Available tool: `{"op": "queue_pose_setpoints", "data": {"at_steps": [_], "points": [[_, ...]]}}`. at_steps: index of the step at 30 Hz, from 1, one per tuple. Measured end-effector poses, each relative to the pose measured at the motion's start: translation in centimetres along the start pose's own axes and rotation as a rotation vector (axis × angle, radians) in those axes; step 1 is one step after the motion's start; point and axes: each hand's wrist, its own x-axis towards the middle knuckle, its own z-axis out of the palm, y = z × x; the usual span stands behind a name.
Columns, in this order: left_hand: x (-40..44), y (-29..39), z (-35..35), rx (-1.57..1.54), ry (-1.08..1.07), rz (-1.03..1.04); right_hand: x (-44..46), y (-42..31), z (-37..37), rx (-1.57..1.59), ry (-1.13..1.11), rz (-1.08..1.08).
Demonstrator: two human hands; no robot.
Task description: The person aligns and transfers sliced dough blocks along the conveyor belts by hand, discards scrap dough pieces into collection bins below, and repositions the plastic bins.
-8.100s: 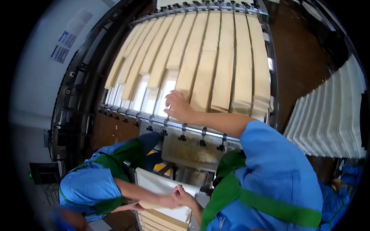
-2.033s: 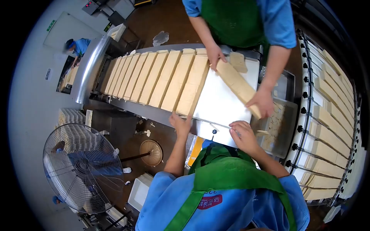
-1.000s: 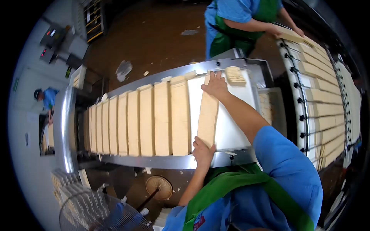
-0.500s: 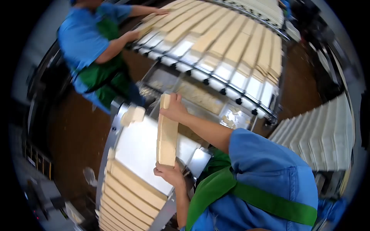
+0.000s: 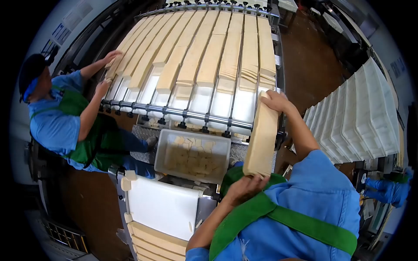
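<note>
A long, pale slab stack [image 5: 261, 135] is held lengthwise between my two hands, over the right end of the rail. My right hand [image 5: 277, 102] grips its far end, fingers wrapped round the edge. At the near end my left hand [image 5: 247, 189] closes on the lower edge, close to my apron. Beyond the slab, rows of similar pale strips [image 5: 204, 52] lie in lanes on a white sloping conveyor [image 5: 202, 103], divided by thin rods. The far end of my slab is beside the rightmost lane.
A co-worker [image 5: 65, 117] stands at left, both hands on the leftmost strips. A grey bin [image 5: 224, 150] holds pale scraps. Below it are a white belt [image 5: 163, 204] and more strips [image 5: 156, 237]. White stacked trays [image 5: 355, 117] stand at right. A black-knobbed rail [image 5: 174, 111] fronts the conveyor.
The slab has moved in my hands from above the white belt to the sloping conveyor's right front corner. The view has shifted, and the co-worker still handles strips at the left.
</note>
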Motion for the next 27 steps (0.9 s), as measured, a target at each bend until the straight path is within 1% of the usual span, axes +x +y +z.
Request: {"op": "queue_pose_setpoints", "data": {"at_steps": [1,2,3,5,7,8,10,12,15,16,18,19,21,22,23,24,26,27], "points": [[1.1,0.1,0.6,-0.001,-0.005,0.001,-0.7,-2.4,-1.7,-0.154,-0.066,0.018],[2.1,0.0,1.0,0.022,0.094,0.079,-0.8,-3.8,-2.6,-0.307,-0.132,0.034],[2.8,-0.1,1.3,0.044,0.191,0.159,0.2,-3.2,-2.2,-0.302,-0.134,0.037],[3.8,-0.6,1.2,0.077,0.166,0.182,2.7,-2.0,-1.2,-0.353,-0.176,0.062],[3.7,-0.9,2.0,0.020,0.078,0.143,2.8,-2.9,-1.8,-0.379,-0.195,0.085],[3.4,-0.9,2.7,-0.124,0.034,0.021,3.0,-2.8,-1.8,-0.365,-0.209,0.099],[3.9,-1.0,2.8,-0.105,0.028,0.000,3.4,-1.9,-1.3,-0.351,-0.232,0.115],[4.9,-1.4,2.9,-0.081,0.025,-0.025,4.1,-1.1,-0.5,-0.339,0.032,0.035],[5.5,-2.1,4.3,-0.099,0.044,-0.022,4.6,-1.4,-0.9,-0.361,0.048,-0.012],[5.7,-2.1,4.7,-0.160,0.049,-0.077,4.9,-0.9,-0.5,-0.359,0.045,-0.015],[6.1,-2.3,5.1,-0.215,0.052,-0.135,5.5,-0.2,0.3,-0.427,0.258,-0.104],[6.2,-2.5,5.2,-0.219,0.029,-0.130,5.5,-0.4,0.2,-0.423,0.257,-0.108],[7.1,-3.1,4.6,-0.219,0.003,-0.121,5.0,-1.0,-0.5,-0.439,0.231,-0.021],[7.7,-3.4,4.1,-0.215,-0.067,-0.133,4.5,-1.1,-0.7,-0.435,0.233,-0.022],[8.5,-3.8,3.8,-0.211,-0.136,-0.146,4.0,-1.1,-0.8,-0.382,0.388,-0.070],[9.0,-4.2,4.1,-0.209,-0.138,-0.148,3.8,-1.1,-0.9,-0.327,0.541,-0.117],[10.0,-4.8,4.7,-0.375,-0.420,-0.324,3.8,0.2,-1.7,-0.339,0.576,-0.077],[10.3,-4.9,4.8,-0.387,-0.426,-0.327,3.6,1.5,-2.3,-0.356,0.611,-0.032]]}}
